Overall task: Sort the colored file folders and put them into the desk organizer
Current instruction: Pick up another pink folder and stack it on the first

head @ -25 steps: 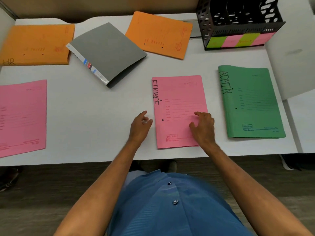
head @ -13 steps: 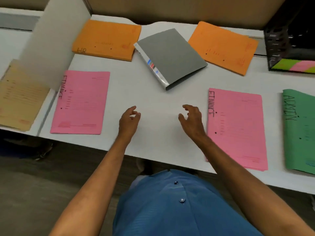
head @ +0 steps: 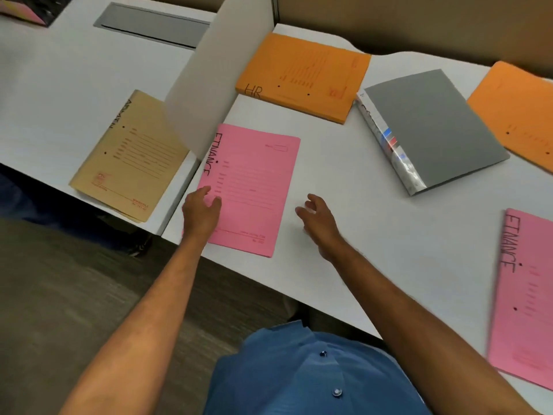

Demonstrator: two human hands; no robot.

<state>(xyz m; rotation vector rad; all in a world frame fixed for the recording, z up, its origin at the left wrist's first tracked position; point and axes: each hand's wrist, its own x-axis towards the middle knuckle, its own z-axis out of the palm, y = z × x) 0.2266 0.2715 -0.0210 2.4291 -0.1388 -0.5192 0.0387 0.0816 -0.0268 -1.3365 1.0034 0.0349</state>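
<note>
With the left hand (head: 201, 211) resting loosely open on the near-left corner of the pink FINANCE folder (head: 251, 190) and the right hand (head: 317, 218) empty, fingers spread beside it, slide that folder off the desk edge (head: 239, 269) for an underside pinch.

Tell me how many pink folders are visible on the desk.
2. One pink paper folder lies under the left hand; another pink paper folder is at the right edge, partly cut off. More may be outside the view.

Pink FINANCE folder (head: 254, 187) flat and closed near the desk's front edge, a second pink FINANCE folder (head: 526, 295) flat at far right. Orange HR folder (head: 302, 76) and another orange folder (head: 520, 118) flat further back. Tan ADMIN folder (head: 128, 157) flat at left.
</note>
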